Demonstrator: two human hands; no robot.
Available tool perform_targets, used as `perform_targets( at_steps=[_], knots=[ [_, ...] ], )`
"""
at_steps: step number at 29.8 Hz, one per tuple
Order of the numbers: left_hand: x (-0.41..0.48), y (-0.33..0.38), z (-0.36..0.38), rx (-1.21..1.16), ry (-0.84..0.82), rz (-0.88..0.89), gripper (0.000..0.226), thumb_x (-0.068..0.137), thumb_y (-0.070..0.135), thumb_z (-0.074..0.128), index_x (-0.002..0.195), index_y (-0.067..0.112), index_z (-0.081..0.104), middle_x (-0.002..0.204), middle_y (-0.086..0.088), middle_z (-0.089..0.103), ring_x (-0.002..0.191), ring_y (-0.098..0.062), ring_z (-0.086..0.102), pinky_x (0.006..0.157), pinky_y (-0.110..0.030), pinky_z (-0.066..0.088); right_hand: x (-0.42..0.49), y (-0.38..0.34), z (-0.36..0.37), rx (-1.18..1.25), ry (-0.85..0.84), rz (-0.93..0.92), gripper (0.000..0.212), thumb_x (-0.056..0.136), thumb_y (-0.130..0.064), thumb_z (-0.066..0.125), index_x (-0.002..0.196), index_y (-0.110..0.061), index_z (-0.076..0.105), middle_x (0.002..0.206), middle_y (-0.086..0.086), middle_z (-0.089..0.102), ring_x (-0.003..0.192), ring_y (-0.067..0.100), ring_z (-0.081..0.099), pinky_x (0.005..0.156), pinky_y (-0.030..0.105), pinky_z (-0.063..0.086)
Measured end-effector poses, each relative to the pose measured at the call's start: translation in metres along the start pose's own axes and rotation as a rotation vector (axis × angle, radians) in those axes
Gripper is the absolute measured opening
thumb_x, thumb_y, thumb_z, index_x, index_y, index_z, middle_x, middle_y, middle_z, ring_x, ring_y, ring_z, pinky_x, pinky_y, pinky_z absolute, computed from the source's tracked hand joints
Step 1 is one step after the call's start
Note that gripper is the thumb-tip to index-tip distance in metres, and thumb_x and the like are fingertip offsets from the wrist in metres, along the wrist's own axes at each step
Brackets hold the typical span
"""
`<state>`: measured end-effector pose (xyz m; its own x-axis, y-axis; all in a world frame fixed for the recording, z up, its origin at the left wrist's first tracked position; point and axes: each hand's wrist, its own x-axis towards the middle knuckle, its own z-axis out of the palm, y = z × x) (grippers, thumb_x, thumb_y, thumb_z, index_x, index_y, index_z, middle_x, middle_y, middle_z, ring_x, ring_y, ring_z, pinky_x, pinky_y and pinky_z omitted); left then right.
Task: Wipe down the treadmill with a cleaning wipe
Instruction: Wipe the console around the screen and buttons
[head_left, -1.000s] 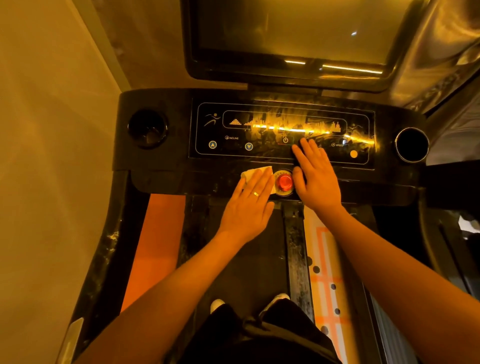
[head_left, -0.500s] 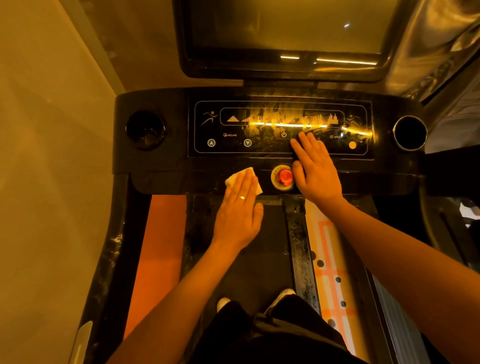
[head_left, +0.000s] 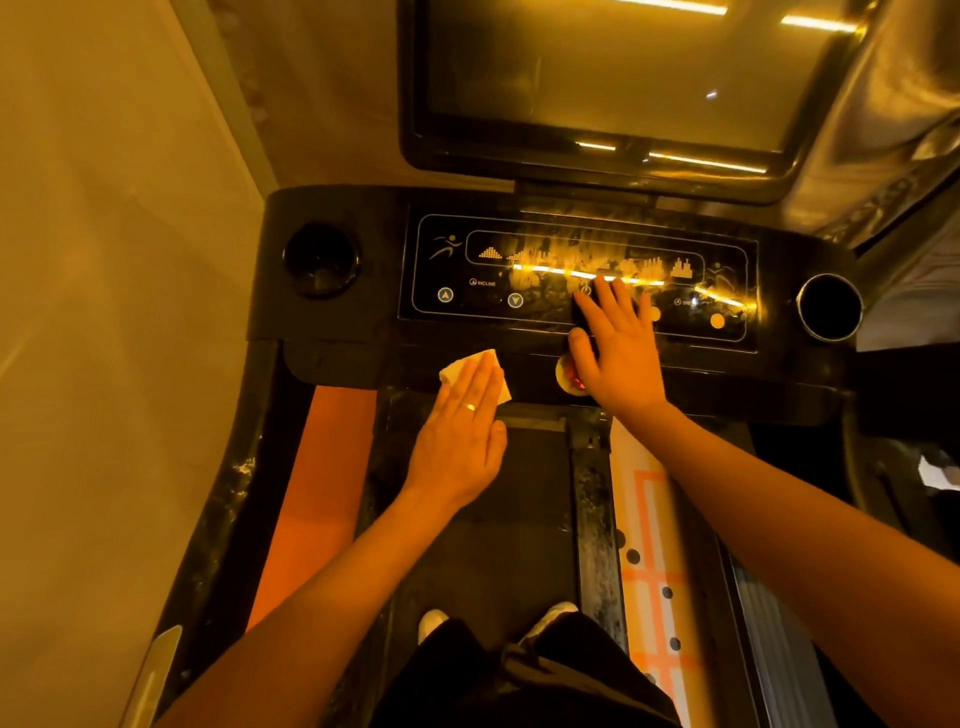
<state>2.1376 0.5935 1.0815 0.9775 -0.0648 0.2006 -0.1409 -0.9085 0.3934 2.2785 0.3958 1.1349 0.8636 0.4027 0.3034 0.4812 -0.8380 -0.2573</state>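
Note:
The black treadmill console (head_left: 363, 291) stretches across the middle of the head view, with a glossy control panel (head_left: 519, 317) that shows smeared streaks. My left hand (head_left: 462, 431) lies flat with straight fingers and presses a white cleaning wipe (head_left: 467, 366) against the console's lower front edge, left of the red stop button (head_left: 571, 375). My right hand (head_left: 618, 348) rests flat on the panel's lower edge with fingers spread, and it partly covers the red button. A ring shows on my left hand.
Round cup holders sit at the console's left end (head_left: 321, 266) and right end (head_left: 828, 307). A large dark screen (head_left: 597, 78) rises behind the console. The dark belt (head_left: 493, 519) runs below, my shoes (head_left: 553, 616) on it. A beige wall (head_left: 104, 312) stands close on the left.
My left hand has slid the wipe leftwards along the console's front edge, away from the red button. My right hand has shifted slightly left and now overlaps the button.

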Motion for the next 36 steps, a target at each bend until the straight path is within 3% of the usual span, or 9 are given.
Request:
perform_targets(
  at_steps=[6, 18, 24, 28, 32, 36],
  knots=[
    [-0.003, 0.0, 0.002, 0.041, -0.013, 0.018, 0.066, 0.103, 0.032, 0.037, 0.161, 0.012, 0.012, 0.169, -0.003, 0.0, 0.155, -0.016, -0.008, 0.126, -0.041, 0.006, 0.053, -0.048, 0.018, -0.115, -0.112, -0.193, 0.056, 0.106, -0.036, 0.03, 0.158, -0.016, 0.028, 0.166, 0.012, 0.021, 0.155, 0.031, 0.01, 0.124, 0.055, 0.01],
    [-0.009, -0.037, -0.002, -0.066, 0.144, -0.253, 0.064, 0.105, 0.031, 0.034, 0.161, 0.012, 0.009, 0.169, -0.004, 0.003, 0.155, -0.016, -0.003, 0.125, -0.044, 0.011, 0.056, -0.097, 0.046, -0.171, -0.076, 0.051, 0.07, 0.104, -0.048, 0.027, 0.16, -0.01, 0.012, 0.168, 0.019, 0.002, 0.154, 0.038, -0.006, 0.123, 0.061, 0.001],
    [-0.013, -0.056, -0.009, -0.012, 0.127, -0.172, 0.063, 0.105, 0.033, 0.032, 0.16, 0.011, 0.009, 0.169, -0.004, 0.004, 0.155, -0.017, -0.001, 0.125, -0.043, 0.014, 0.053, -0.101, 0.05, -0.186, -0.026, 0.053, 0.073, 0.103, -0.05, 0.026, 0.161, -0.008, 0.01, 0.167, 0.02, 0.003, 0.155, 0.038, -0.004, 0.123, 0.061, 0.005],
    [-0.017, -0.07, -0.012, -0.068, 0.205, -0.32, 0.062, 0.107, 0.035, 0.028, 0.16, 0.015, 0.003, 0.169, -0.003, 0.002, 0.155, -0.015, -0.004, 0.125, -0.043, 0.012, 0.054, -0.101, 0.05, -0.19, -0.022, 0.052, 0.072, 0.103, -0.05, 0.026, 0.161, -0.009, 0.01, 0.168, 0.02, 0.003, 0.155, 0.037, -0.004, 0.123, 0.06, 0.006],
    [-0.001, -0.041, -0.005, -0.113, 0.256, -0.485, 0.068, 0.106, 0.043, 0.024, 0.16, 0.008, 0.002, 0.169, -0.007, -0.003, 0.155, -0.02, -0.006, 0.125, -0.047, 0.013, 0.053, -0.101, 0.049, -0.193, -0.015, 0.058, 0.072, 0.103, -0.05, 0.025, 0.161, -0.009, 0.011, 0.168, 0.019, 0.004, 0.155, 0.037, -0.003, 0.123, 0.06, 0.007],
    [-0.002, -0.041, -0.003, -0.068, 0.204, -0.405, 0.066, 0.107, 0.043, 0.023, 0.16, 0.008, 0.005, 0.169, -0.008, -0.003, 0.155, -0.02, -0.006, 0.125, -0.046, 0.014, 0.052, -0.101, 0.05, -0.178, -0.006, 0.062, 0.071, 0.103, -0.05, 0.026, 0.16, -0.01, 0.014, 0.168, 0.019, 0.006, 0.155, 0.037, -0.001, 0.123, 0.06, 0.008]
  ],
)
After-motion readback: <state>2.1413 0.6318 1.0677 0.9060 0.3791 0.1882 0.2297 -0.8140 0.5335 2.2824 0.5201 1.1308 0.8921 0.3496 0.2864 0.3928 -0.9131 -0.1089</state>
